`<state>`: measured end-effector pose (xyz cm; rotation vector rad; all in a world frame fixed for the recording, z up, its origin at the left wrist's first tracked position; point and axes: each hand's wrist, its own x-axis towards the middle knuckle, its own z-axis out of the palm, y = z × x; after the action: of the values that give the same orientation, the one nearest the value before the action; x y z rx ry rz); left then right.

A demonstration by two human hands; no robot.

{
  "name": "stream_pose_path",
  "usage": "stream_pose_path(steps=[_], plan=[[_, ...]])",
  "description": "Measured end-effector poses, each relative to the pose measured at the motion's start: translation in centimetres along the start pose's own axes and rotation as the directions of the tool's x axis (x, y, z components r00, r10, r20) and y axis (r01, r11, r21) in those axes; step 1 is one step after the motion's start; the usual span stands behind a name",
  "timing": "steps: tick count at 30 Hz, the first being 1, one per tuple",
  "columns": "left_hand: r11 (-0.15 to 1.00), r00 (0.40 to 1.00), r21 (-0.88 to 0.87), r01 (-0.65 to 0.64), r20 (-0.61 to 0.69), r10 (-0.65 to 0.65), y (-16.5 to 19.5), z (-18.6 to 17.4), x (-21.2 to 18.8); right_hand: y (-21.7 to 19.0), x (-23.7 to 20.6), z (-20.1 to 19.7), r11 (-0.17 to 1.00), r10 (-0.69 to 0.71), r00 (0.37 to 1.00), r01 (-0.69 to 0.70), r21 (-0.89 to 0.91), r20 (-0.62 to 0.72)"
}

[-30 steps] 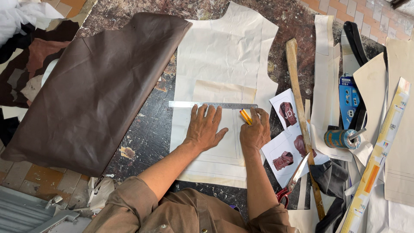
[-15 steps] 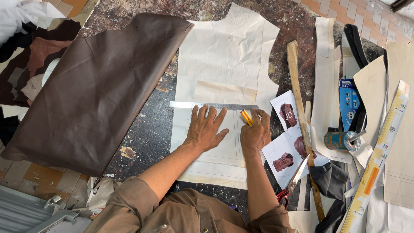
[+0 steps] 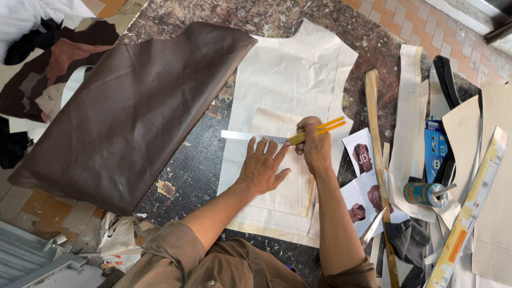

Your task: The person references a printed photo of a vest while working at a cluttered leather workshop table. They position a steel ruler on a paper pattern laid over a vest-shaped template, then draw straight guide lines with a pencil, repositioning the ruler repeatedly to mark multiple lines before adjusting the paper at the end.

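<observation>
The right hand (image 3: 313,144) is curled shut around a yellow pencil (image 3: 317,131), whose tip meets the edge of a metal ruler (image 3: 250,137) while its far end points away to the person's right. Just beside it, the left hand (image 3: 262,167) lies flat with fingers spread, pressing on the ruler's near edge and on a small cream paper pattern (image 3: 282,186) beneath. The ruler runs crosswise, its free end sticking out to the left of both hands. The small pattern sits on top of a larger cream pattern sheet (image 3: 293,74) that stretches away from the hands across the dark, speckled bench (image 3: 197,160). To the left, a big piece of brown leather (image 3: 133,112) covers much of the bench. To the right of the hands lie printed photos of jackets (image 3: 362,157), a long wooden stick (image 3: 377,160), further cream paper strips (image 3: 410,106) and a blue tin (image 3: 421,193). Brown sleeves cover both upper arms near the bottom edge.
</observation>
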<state>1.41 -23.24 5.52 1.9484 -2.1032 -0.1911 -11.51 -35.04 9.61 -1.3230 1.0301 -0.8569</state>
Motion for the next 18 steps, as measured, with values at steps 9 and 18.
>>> stream_pose_path(steps=[9, 18], plan=[[1.0, 0.997, -0.015, 0.011, -0.077, -0.012, -0.8, -0.2, 0.1, -0.3, 1.7, 4.1, 0.991, 0.084, 0.984, -0.099, 0.089, 0.158], [1.0, 0.999, 0.021, -0.008, -0.052, 0.009, -1.1, 0.0, 0.0, -0.3, 1.3, 6.2, 0.971, 0.087, 0.99, -0.06, -0.232, 0.108]])
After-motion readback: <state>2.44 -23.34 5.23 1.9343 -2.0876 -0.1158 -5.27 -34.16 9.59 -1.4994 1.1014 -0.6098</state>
